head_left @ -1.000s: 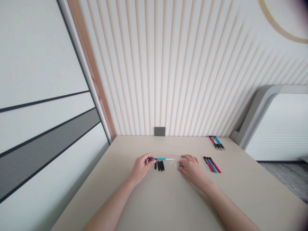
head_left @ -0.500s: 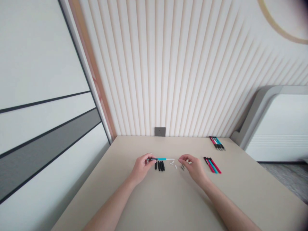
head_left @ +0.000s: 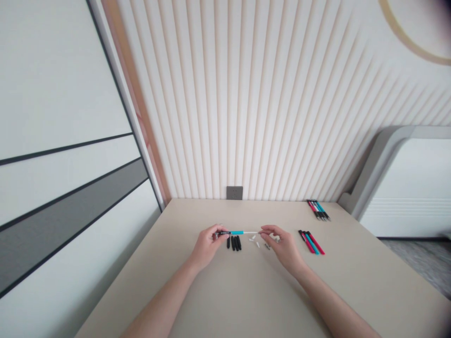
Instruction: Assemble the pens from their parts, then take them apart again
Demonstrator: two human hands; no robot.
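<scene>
My left hand (head_left: 207,244) is closed around the black end of a pen barrel (head_left: 237,233), held level. From the barrel's blue end a thin white refill (head_left: 251,232) sticks out to the right. Thumb and fingers of my right hand (head_left: 280,241) pinch a small grey spring (head_left: 260,232) at the refill's tip; its details are too small to see. Below the pen lie several black pen grips (head_left: 236,243) in a row. Small white tips (head_left: 254,240) are scattered between the hands, and small dark springs (head_left: 267,246) lie beside my right hand.
On the right of the beige table (head_left: 225,291) lie several red and blue pen barrels (head_left: 312,242). Farther back is a row of whole pens (head_left: 318,210). Behind the table stands a ribbed wall with a dark socket (head_left: 234,193).
My right hand has moved slightly left, bringing the small spring up to the refill's tip, where a gap was before. My left hand and the pen barrel have stayed nearly still.
</scene>
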